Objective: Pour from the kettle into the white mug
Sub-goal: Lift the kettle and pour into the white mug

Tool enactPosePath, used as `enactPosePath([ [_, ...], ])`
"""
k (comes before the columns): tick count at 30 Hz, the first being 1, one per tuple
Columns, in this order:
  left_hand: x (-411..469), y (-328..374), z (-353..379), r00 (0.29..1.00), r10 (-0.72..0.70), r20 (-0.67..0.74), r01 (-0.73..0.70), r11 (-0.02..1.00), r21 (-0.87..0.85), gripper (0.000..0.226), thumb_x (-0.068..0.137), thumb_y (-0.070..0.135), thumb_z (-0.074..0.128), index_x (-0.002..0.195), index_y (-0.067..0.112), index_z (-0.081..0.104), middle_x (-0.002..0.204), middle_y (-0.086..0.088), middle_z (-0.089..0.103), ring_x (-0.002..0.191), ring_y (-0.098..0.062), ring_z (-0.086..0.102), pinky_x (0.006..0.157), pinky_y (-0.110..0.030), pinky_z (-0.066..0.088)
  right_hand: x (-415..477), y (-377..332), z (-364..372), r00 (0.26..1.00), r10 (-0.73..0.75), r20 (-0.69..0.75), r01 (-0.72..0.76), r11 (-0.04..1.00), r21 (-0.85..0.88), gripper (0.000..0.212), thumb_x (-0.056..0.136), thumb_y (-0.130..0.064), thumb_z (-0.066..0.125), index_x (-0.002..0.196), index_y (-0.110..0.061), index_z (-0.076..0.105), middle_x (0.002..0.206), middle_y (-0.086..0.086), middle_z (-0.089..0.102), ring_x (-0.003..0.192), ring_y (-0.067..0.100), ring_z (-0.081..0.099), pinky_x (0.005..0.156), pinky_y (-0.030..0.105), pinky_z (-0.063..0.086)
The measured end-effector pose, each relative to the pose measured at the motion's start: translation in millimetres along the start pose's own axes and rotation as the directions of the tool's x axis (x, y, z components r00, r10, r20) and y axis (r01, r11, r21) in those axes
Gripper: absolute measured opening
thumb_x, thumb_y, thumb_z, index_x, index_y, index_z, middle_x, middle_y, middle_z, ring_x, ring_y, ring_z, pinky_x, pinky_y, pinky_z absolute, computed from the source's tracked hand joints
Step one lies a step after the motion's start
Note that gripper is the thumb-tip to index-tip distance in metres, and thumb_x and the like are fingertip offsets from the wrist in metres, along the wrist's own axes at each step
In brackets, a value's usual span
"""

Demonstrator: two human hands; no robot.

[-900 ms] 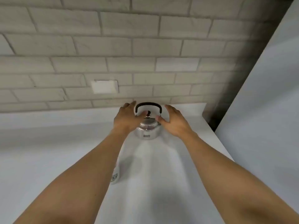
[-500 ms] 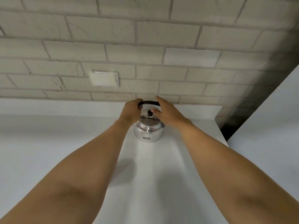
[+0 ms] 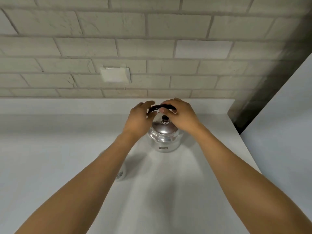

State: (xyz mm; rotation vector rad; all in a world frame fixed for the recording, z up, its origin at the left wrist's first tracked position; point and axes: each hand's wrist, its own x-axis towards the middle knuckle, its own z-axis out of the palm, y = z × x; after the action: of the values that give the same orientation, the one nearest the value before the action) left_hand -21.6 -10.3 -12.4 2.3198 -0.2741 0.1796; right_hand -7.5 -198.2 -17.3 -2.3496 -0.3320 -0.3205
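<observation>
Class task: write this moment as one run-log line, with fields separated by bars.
phase: grasping | right hand: closed on kettle handle | left hand: at handle's left end | kettle: on counter | mug: mostly hidden

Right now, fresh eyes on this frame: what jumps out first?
The shiny metal kettle stands mid-counter near the brick wall, with both bare forearms reaching in toward it. The right hand wraps over its black handle, and the left hand curls at the handle's left end. A sliver of the white mug peeks out beside the left forearm, mostly hidden.
</observation>
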Motion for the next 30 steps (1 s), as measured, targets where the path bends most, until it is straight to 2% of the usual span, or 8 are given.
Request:
enactPosePath([
  [3,-54.2,7.9,-6.6,0.969,0.154,-0.192,-0.132,0.983,0.125,0.040,0.097,0.027,0.074,0.134,0.019,0.065,0.127,-0.010,0.062,0.108,-0.032,0.064,0.085,-0.043,0.057,-29.5,-17.2,-4.4,0.999,-0.006,-0.045,0.006,1.000,-0.008,0.020,0.094,-0.041,0.066,0.110,-0.033,0.075,0.086,-0.015,0.063,0.081,-0.003,0.060,0.071,0.008,0.041],
  [6,-107.4,6.4,-1.3,0.946,0.280,-0.166,-0.251,0.952,0.177,0.029,0.092,0.028,0.075,0.119,0.018,0.071,0.115,-0.006,0.064,0.098,-0.030,0.065,0.084,-0.046,0.054,-59.0,-34.2,-11.8,0.996,-0.007,-0.094,0.006,1.000,-0.012,0.023,0.093,-0.048,0.066,0.111,-0.036,0.075,0.091,-0.012,0.067,0.083,0.001,0.063,0.075,0.009,0.045],
  [8,-136.0,1.9,5.6,0.972,0.223,-0.078,-0.210,0.967,0.147,0.038,0.093,0.032,0.076,0.127,0.019,0.071,0.128,-0.006,0.064,0.109,-0.030,0.065,0.093,-0.050,0.053,-79.9,-46.9,-14.4,0.992,0.009,-0.128,-0.009,1.000,0.004,0.024,0.092,-0.049,0.066,0.111,-0.037,0.074,0.090,-0.014,0.066,0.083,-0.001,0.064,0.074,0.005,0.044],
  [11,-166.5,-4.2,13.1,0.983,0.186,0.010,-0.185,0.974,0.130,0.056,0.097,0.043,0.073,0.147,0.022,0.059,0.156,-0.006,0.052,0.135,-0.033,0.055,0.106,-0.049,0.050,-108.6,-64.6,-16.2,0.989,0.005,-0.147,-0.002,1.000,0.020,0.022,0.092,-0.046,0.068,0.110,-0.036,0.075,0.091,-0.014,0.067,0.086,-0.001,0.064,0.076,0.005,0.045],
  [15,-186.8,-8.9,11.4,0.977,0.207,0.057,-0.213,0.968,0.135,0.067,0.100,0.052,0.063,0.158,0.022,0.046,0.167,-0.005,0.040,0.152,-0.034,0.040,0.116,-0.050,0.044,-134.1,-84.4,-19.0,0.991,-0.004,-0.131,0.005,1.000,0.005,0.020,0.093,-0.045,0.069,0.110,-0.036,0.075,0.089,-0.013,0.067,0.084,0.002,0.064,0.075,0.005,0.043],
  [19,-196.1,-11.0,4.9,0.975,0.187,0.116,-0.199,0.975,0.100,0.076,0.100,0.059,0.060,0.164,0.023,0.037,0.171,0.001,0.033,0.157,-0.027,0.032,0.118,-0.047,0.044,-144.3,-101.6,-19.7,0.992,-0.028,-0.126,0.027,1.000,-0.014,0.022,0.093,-0.044,0.070,0.111,-0.034,0.076,0.089,-0.016,0.067,0.084,0.001,0.064,0.074,0.003,0.041],
  [23,-200.1,-9.8,0.4,0.984,0.151,0.099,-0.154,0.988,0.026,0.078,0.102,0.058,0.057,0.167,0.026,0.027,0.175,0.005,0.022,0.163,-0.021,0.018,0.118,-0.044,0.044,-138.8,-119.6,-20.5,0.991,-0.072,-0.109,0.067,0.996,-0.053,0.022,0.093,-0.042,0.071,0.112,-0.033,0.077,0.090,-0.012,0.069,0.082,0.000,0.064,0.075,0.004,0.042],
  [30,-195.3,-3.3,-1.7,0.997,0.058,0.047,-0.052,0.993,-0.110,0.079,0.105,0.055,0.053,0.168,0.023,0.019,0.177,0.004,0.017,0.164,-0.018,0.010,0.124,-0.031,0.023,-108.3,-147.4,-22.1,0.989,-0.144,0.015,0.145,0.978,-0.150,0.029,0.093,-0.042,0.071,0.119,-0.031,0.076,0.097,-0.009,0.071,0.088,0.005,0.064,0.078,0.007,0.042],
])
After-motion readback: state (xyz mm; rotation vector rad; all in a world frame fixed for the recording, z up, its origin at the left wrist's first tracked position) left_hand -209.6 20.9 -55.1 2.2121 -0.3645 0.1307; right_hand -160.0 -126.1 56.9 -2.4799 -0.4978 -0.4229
